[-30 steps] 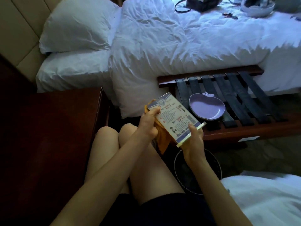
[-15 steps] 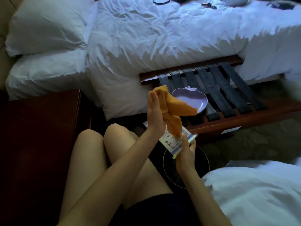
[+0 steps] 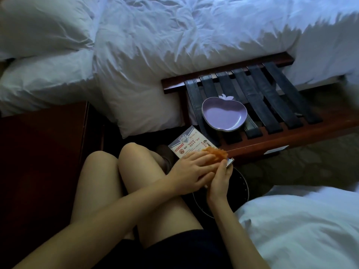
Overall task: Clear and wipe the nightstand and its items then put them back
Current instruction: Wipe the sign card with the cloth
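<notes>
Our left hand (image 3: 192, 170) presses the soft orange cloth (image 3: 216, 153) under straight fingers. Our right hand (image 3: 219, 181) grips the printed card (image 3: 191, 141) edgewise; we'd call it light, stiff, probably slick.

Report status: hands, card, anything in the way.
Left hand presses orange cloth flat on card. Right hand grips card's lower edge. Nothing blocking.

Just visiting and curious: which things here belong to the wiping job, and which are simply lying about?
In the job: orange cloth, pressed by the left hand; printed card, held by the right hand; nightstand; probably the purple dish.
Lying about: luggage rack, black bin, pillows, duvet.
</notes>
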